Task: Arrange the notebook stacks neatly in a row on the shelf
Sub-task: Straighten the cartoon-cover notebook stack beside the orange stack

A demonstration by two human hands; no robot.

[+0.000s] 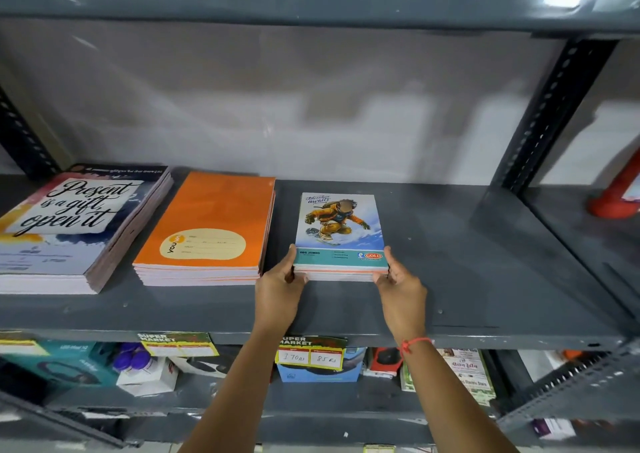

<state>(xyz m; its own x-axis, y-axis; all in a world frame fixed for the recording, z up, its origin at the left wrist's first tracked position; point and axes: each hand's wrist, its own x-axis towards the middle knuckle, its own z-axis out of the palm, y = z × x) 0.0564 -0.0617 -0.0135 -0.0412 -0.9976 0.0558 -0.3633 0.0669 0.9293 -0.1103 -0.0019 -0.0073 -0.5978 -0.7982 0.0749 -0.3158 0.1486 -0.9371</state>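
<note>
You have both hands on the small notebook stack (340,236), the one with a snowboarder on its top cover, which lies flat on the grey metal shelf (467,279) a little right of the middle. Your left hand (280,291) grips the stack's near left corner, fingers closed around its edge with the thumb up along the left side of the cover. Your right hand (401,290) grips the near right corner the same way, thumb pressed against the right side and fingers curled under the near edge; a red thread (414,343) is tied around that wrist. To the left of this stack, just beside it with a narrow strip of shelf between, sits the orange notebook stack (207,231), larger and lying flat, its near edge about level with the small stack's near edge. Further left lies the largest stack (62,231), topped by a cover reading "Present is a gift, open it", turned slightly so its right side runs at an angle toward the orange one. The three stacks form a rough line along the shelf, while the stretch to the right of your hands is bare grey metal up to the perforated upright post (550,113). Beyond the post, at the far right edge, a red object (613,196) is partly in view. Below the shelf's front lip hang yellow price tags (310,355) over boxed goods.
</note>
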